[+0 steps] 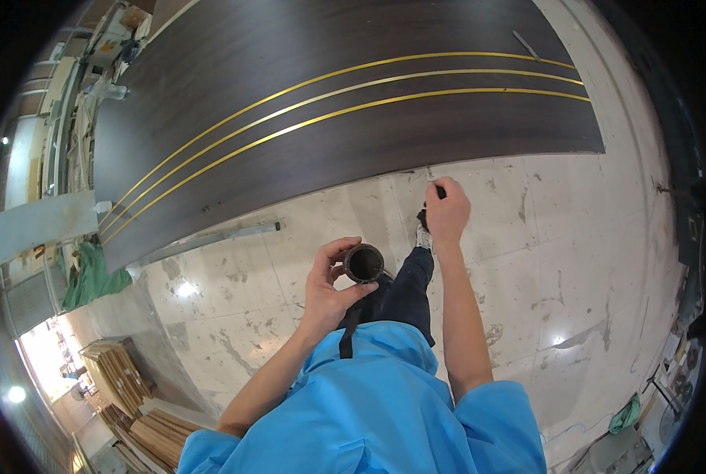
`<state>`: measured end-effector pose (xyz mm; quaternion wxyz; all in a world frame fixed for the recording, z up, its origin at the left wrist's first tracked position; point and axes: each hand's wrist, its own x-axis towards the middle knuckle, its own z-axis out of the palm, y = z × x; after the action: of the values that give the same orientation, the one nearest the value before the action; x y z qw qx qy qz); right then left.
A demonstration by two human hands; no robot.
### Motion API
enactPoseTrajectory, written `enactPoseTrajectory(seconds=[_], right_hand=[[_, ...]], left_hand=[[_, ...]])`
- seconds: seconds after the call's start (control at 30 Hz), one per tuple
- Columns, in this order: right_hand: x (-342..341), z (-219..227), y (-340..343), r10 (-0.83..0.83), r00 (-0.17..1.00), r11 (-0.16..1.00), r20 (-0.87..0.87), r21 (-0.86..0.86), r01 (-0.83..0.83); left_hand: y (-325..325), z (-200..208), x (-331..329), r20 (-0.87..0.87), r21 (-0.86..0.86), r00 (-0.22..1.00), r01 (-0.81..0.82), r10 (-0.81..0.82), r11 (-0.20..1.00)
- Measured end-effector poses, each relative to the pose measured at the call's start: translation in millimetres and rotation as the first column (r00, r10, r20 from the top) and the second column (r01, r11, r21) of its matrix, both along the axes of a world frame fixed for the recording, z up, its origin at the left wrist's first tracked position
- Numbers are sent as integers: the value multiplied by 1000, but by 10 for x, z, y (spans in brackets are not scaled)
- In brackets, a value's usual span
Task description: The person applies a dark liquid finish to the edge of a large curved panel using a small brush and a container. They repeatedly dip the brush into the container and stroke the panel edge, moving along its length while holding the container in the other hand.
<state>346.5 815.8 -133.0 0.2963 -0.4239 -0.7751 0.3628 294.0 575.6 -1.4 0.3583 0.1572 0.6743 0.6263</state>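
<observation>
My left hand (333, 288) is wrapped round a dark, round, open-topped cup (364, 264), held in front of my body. What lies inside it looks dark and cannot be made out. My right hand (449, 212) is closed on a black-handled tool (440, 192), whose thin tip points toward the near edge of a large dark brown panel (353, 134). The fingers cover most of the tool, so its kind does not show. Three gold strips (369, 109) run lengthwise along the panel.
A short grey piece (527, 46) lies on the panel's far right. Under its near edge is a metal bar (234, 233). Green cloth (92, 276) hangs at left, above stacked boards (116, 375). My shoe (423, 237) stands on the stained tile floor (495, 261).
</observation>
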Motion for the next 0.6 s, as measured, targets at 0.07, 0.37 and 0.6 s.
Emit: enactPoseTrajectory(seconds=[0.07,0.37,0.6], right_hand=[[40,8,53,-81,996,997,27,-17,81],[-179,-44,-345,145,986,986,-76,-76,-151],[-53,2,-74,-48,999,995,-23,-91,45]], left_hand=[[15,1,9,-57,18,998,-7,8,1000],[31,9,-2,8,-7,1000,7,-7,1000],[-1,0,-11,-30,-19,999,-24,23,1000]])
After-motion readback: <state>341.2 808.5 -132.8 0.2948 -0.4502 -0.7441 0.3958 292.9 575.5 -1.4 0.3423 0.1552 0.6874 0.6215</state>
